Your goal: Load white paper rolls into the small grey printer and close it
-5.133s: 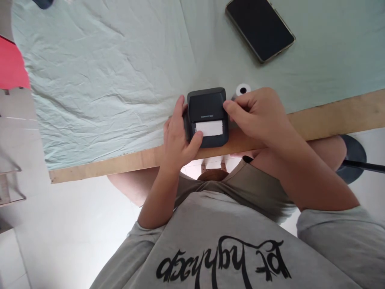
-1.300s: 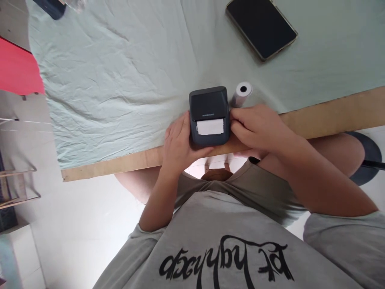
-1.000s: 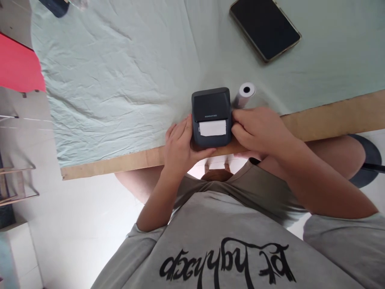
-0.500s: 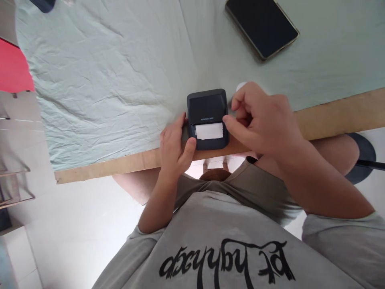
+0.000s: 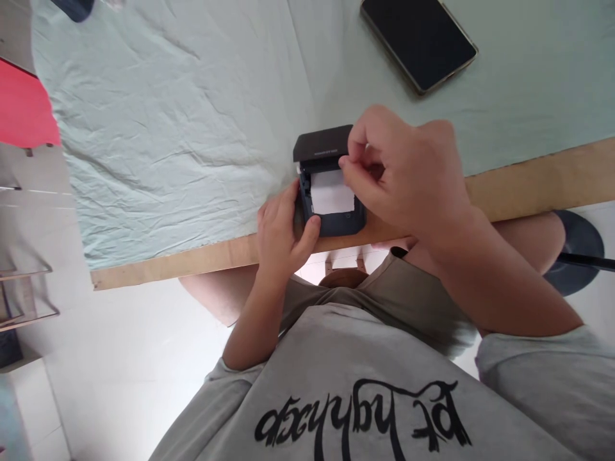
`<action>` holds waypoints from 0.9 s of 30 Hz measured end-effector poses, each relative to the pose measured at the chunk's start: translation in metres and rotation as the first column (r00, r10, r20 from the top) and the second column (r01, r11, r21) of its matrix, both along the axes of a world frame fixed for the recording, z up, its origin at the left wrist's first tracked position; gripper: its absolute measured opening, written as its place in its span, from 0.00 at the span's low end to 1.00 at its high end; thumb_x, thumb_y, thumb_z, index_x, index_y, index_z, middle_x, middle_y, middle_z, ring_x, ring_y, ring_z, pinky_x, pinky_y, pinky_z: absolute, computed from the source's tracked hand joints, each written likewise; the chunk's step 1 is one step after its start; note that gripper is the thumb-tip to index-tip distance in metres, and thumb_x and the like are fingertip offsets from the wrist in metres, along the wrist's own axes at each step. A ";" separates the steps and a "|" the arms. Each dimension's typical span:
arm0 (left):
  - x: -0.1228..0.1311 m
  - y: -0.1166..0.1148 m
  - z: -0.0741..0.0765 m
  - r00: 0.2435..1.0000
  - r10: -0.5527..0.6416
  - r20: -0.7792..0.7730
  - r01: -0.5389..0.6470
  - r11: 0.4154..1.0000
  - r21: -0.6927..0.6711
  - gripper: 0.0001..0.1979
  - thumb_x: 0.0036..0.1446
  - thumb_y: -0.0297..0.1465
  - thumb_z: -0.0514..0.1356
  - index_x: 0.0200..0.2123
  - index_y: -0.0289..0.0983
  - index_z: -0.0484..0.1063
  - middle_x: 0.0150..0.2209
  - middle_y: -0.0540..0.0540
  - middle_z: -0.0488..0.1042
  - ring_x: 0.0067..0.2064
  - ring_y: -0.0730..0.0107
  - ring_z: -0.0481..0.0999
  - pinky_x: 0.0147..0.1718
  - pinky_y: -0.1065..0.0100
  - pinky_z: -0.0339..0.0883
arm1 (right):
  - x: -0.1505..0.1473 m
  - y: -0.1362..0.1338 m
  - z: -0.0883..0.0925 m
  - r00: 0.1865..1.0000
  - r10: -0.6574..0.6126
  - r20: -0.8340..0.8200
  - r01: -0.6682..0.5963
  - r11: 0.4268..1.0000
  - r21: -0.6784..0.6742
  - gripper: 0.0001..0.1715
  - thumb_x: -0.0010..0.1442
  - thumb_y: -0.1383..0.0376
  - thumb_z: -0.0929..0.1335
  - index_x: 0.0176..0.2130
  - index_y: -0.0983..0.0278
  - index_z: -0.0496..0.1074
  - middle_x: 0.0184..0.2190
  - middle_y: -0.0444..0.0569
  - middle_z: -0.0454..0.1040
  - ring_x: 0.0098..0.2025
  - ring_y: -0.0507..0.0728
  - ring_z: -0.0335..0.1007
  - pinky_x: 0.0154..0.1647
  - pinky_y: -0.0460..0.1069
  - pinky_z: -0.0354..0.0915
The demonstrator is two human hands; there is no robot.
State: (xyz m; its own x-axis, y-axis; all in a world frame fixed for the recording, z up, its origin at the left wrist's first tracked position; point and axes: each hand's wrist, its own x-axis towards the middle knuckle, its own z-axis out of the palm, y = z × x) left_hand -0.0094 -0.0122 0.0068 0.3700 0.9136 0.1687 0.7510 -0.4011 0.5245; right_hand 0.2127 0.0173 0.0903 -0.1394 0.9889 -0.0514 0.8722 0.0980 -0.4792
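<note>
A small dark label printer (image 5: pixel 331 225) sits at the table's near edge. Its black lid (image 5: pixel 319 146) is tilted up, and white paper (image 5: pixel 331 192) shows in the bay beneath. My left hand (image 5: pixel 283 234) grips the printer body from the left side, thumb on the front corner and fingers along the side. My right hand (image 5: pixel 403 169) is closed at the lid's right edge, thumb and index finger pinching it. The right part of the lid is hidden behind these fingers.
A phone or small tablet with a dark screen (image 5: pixel 420 41) lies beyond my right hand. A pale green cloth (image 5: pixel 192 128) covers the table, leaving a wooden edge strip (image 5: pixel 542 169) bare. A dark object (image 5: pixel 74 8) is at the far left.
The printer's lid has swung up from closed, exposing more of the white paper. My right hand has moved up and left with the lid; my left hand stays on the body.
</note>
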 end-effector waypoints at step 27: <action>-0.001 -0.001 -0.003 1.000 0.010 0.003 -0.010 0.999 0.031 0.38 0.76 0.57 0.42 0.71 0.35 0.63 0.62 0.34 0.78 0.61 0.49 0.78 0.60 0.53 0.67 | -0.026 0.026 0.011 0.930 0.222 0.294 -0.165 0.965 -0.205 0.26 0.67 0.72 0.61 0.59 0.58 0.72 0.41 0.55 0.79 0.42 0.70 0.80 0.36 0.54 0.64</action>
